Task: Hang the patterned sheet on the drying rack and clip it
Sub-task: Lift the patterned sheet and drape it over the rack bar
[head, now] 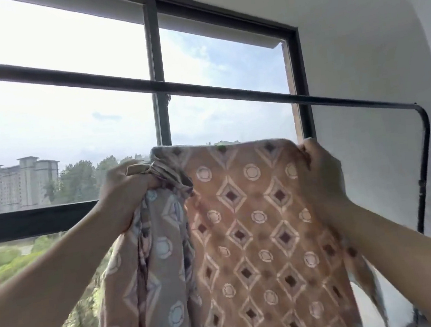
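The patterned sheet (pixel 246 229), tan with white diamonds and circles, is held up in front of me. My left hand (pixel 123 192) grips a bunched part of its top edge. My right hand (pixel 320 173) grips the top right corner, so the cloth between my hands is stretched flat. The dark bar of the drying rack (pixel 227 92) runs across above the sheet, sloping down to the right where it bends into an upright leg (pixel 424 166). The sheet's top edge is below the bar and apart from it. No clip is in view.
A large window with a dark frame (pixel 155 62) is behind the rack, showing sky, trees and a tall building (pixel 20 183). A white wall (pixel 364 65) stands at the right, close behind the rack's leg.
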